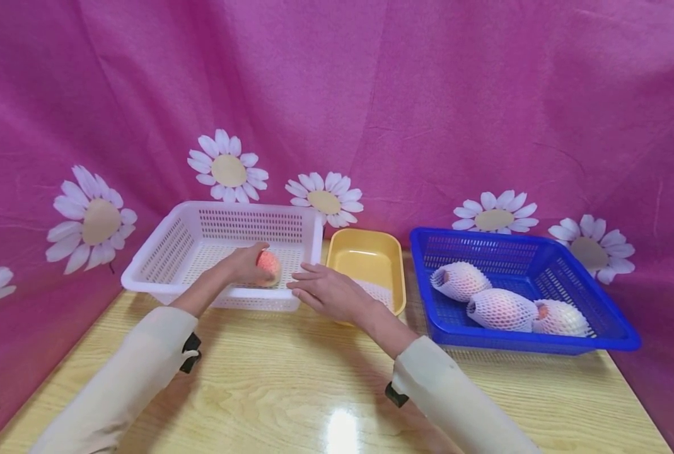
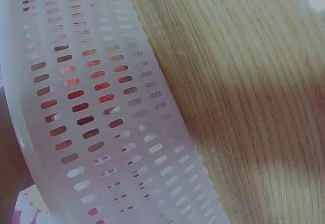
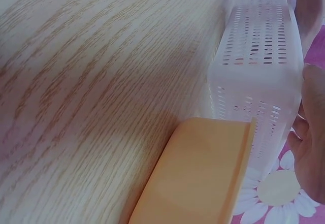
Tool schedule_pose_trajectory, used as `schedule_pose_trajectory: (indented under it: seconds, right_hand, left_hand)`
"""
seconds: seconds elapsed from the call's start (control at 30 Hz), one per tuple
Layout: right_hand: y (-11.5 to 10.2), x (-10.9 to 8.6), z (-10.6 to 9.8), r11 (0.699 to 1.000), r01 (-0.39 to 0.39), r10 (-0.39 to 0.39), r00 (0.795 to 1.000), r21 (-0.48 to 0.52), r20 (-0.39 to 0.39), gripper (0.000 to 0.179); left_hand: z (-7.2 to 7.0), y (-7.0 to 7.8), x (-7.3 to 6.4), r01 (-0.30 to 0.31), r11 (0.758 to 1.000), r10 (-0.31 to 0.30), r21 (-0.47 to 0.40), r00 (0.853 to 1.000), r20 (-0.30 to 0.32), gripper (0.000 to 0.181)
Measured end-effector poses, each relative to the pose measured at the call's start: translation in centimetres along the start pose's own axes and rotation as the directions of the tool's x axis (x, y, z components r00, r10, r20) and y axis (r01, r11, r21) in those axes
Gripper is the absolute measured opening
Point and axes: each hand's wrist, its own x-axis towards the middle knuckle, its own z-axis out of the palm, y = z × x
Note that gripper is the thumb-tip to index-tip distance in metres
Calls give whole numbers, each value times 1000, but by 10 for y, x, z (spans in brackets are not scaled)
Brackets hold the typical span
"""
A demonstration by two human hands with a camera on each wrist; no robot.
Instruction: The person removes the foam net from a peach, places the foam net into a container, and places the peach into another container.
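In the head view my left hand (image 1: 244, 265) reaches into the white basket (image 1: 223, 297) and grips a red-and-yellow peach (image 1: 270, 270) low inside it, fingers and thumb curled about its left side. The left wrist view shows the basket's slotted wall (image 2: 91, 102), with red patches of the peach through the slots. My right hand (image 1: 331, 293) has its fingers loosely extended at the white basket's right front corner, holding nothing. Under that hand is a yellow tray (image 1: 365, 239) with a white foam net (image 1: 377, 292) in it, partly hidden by the hand.
To the right, a blue basket (image 1: 532, 343) holds three fruits in foam nets (image 1: 504, 309). All the containers stand on a wood-grain table (image 1: 291, 391). Behind them hangs a pink cloth (image 1: 371, 113) with daisies.
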Motion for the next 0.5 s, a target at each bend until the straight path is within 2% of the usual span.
schedule_pose_trajectory:
  seconds: [0.17, 0.5]
  right_hand:
    - [-1, 1, 0, 1000, 2, -2, 1000, -17, 9, 33]
    - [0, 0, -1, 998, 8, -8, 1000, -56, -3, 33]
  left_hand:
    - [-4, 0, -2, -19, 1000, 19, -8, 999, -26, 82]
    - [-8, 4, -2, -120, 993, 119, -3, 986, -120, 74]
